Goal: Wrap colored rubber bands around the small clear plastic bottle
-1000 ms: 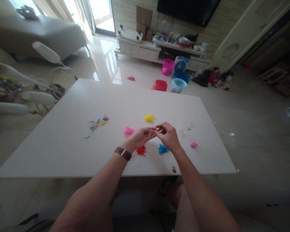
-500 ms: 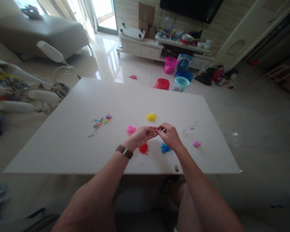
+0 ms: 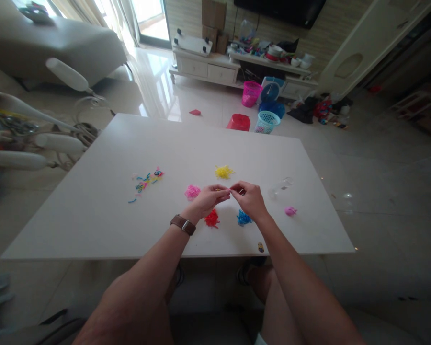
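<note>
My left hand (image 3: 210,197), with a brown watch at the wrist, and my right hand (image 3: 249,197) meet fingertip to fingertip above the white table (image 3: 93,220). Both pinch a tiny piece between them, too small to name. Under and around my hands lie small piles of elastic bands: a pink pile (image 3: 192,192), a yellow pile (image 3: 223,171), a red pile (image 3: 211,218) and a blue pile (image 3: 243,218). A smaller pink clump (image 3: 290,210) lies to the right. A loose mixed-colour chain of bands (image 3: 144,182) lies to the left.
Clear plastic bits (image 3: 280,186) rest right of my hands, and a small yellow figure (image 3: 260,247) near the front edge. White chair parts (image 3: 39,143) stand left of the table. Beyond it, a red stool (image 3: 238,122), baskets (image 3: 266,123) and a cluttered TV bench (image 3: 237,67).
My hands have drawn closer together, the fingertips now touching in a pinch; the yellow piece seen in my left fingers earlier no longer shows. The view shifted slightly.
</note>
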Demonstrator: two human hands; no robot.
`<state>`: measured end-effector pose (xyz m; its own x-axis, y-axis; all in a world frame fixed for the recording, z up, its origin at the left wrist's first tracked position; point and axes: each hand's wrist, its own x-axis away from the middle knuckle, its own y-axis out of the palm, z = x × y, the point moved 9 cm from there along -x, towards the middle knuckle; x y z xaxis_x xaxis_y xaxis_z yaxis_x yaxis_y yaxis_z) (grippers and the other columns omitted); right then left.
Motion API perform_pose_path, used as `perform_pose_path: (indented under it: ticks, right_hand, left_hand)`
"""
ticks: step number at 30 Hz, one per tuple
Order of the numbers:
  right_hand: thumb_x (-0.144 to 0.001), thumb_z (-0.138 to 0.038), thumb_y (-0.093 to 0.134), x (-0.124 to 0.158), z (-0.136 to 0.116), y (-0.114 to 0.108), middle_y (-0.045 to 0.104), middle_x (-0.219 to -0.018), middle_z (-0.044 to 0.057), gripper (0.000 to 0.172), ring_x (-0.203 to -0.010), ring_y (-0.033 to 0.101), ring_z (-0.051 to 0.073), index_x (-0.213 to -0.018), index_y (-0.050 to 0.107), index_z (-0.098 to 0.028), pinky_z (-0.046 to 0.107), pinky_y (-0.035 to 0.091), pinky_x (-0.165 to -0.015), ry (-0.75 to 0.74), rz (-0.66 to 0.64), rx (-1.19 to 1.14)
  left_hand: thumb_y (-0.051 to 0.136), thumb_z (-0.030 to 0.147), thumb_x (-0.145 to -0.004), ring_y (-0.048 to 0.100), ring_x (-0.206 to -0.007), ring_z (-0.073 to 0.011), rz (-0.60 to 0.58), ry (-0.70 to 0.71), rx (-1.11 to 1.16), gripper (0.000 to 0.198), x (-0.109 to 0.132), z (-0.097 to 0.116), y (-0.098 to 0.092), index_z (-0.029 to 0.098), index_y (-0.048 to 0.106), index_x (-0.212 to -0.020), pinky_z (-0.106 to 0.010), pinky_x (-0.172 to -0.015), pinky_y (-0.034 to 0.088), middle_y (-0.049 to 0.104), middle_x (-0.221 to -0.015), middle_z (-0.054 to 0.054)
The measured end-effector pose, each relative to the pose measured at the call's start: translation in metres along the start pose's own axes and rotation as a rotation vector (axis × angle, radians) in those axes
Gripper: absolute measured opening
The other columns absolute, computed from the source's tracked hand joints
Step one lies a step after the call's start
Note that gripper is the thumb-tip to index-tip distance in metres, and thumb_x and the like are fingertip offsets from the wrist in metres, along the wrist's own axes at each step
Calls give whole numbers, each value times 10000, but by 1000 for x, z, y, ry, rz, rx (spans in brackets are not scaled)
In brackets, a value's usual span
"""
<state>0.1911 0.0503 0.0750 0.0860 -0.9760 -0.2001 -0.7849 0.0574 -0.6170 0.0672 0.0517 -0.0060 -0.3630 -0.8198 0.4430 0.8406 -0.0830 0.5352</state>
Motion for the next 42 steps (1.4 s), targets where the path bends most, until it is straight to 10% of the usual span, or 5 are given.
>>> perform_pose_path:
  ticks: [5,12,19,32,42]
  right_hand:
    - [-827,-304,725,1,4,-5,783,-892,43,123,-722,703,180,-920,749,-227,305,555,-674,14,40,-46]
    - [-825,-270,729,4,7,-8,765,-875,42,75,-718,692,172,-879,740,-220,302,542,-681,-17,3,-17]
    - [-842,-247,720,4,1,-2,749,-865,35,38,-729,688,169,-861,733,-216,301,533,-696,-57,-45,14]
    - [-896,-182,694,6,-10,21,698,-938,43,89,-868,652,176,-951,756,-216,302,523,-770,-153,-142,60]
    - [-865,-72,669,8,-10,31,621,-883,24,183,-875,590,190,-953,747,-212,324,469,-834,-164,-222,115]
  left_hand:
    - [790,82,-780,689,-785,-124,56,-2,-55,81,-6,9,-25,103,713,-767,-238,-846,566,714,-796,-76]
    - [830,112,-676,653,-654,-127,418,149,-391,126,9,52,-119,116,710,-716,-226,-681,551,697,-672,-54]
    - [766,56,-699,673,-658,-142,501,96,-404,67,17,45,-137,94,712,-712,-225,-687,557,718,-677,-81]
    - [469,275,-1008,748,-960,-230,1,-146,170,355,9,5,-24,21,713,-963,-318,-943,580,757,-1009,-230]
    - [495,105,-946,715,-790,-160,-149,-168,136,244,7,-7,3,71,706,-829,-284,-881,585,752,-851,-142]
